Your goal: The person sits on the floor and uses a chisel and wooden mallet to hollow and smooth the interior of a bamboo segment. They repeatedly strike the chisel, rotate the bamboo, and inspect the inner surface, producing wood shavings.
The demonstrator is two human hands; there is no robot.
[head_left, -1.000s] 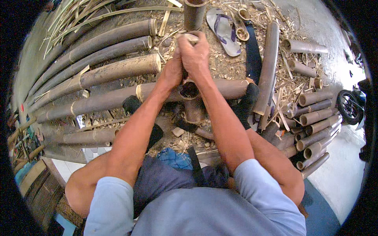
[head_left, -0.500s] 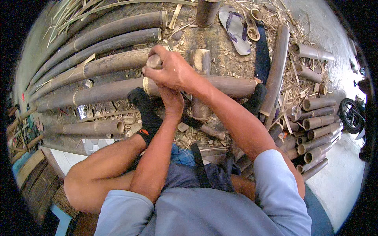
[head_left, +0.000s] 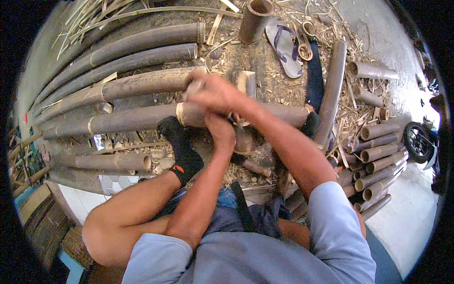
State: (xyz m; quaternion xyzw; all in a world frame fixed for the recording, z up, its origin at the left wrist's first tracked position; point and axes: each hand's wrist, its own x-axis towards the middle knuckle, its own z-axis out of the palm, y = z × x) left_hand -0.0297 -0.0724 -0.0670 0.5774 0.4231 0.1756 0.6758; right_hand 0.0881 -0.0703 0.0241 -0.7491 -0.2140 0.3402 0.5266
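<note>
My right hand (head_left: pixel 215 93) is closed around a tool's rounded pale handle (head_left: pixel 195 88), above a bamboo pole (head_left: pixel 190 115) lying crosswise in front of me. The hand is smeared by motion, and the rest of the tool is hidden. Just below it, my left hand (head_left: pixel 221 130) is against the same pole. Its fingers are hidden behind my right hand and wrist. Under the pole lies a short thick block (head_left: pixel 245 83), which points away from me. My black-socked left foot (head_left: pixel 177 137) is beside the pole's cut end.
Several long bamboo poles (head_left: pixel 142 35) lie at the left. Cut bamboo pieces (head_left: pixel 380 150) are stacked at the right, near a black wheel (head_left: pixel 419 142). A bamboo tube (head_left: pixel 255 23) stands upright at the far side beside a sandal (head_left: pixel 285 49). Shavings litter the floor.
My right hand has moved down and to the right with the handle. My left hand has shifted right along the pole. The whole view has also shifted slightly.
</note>
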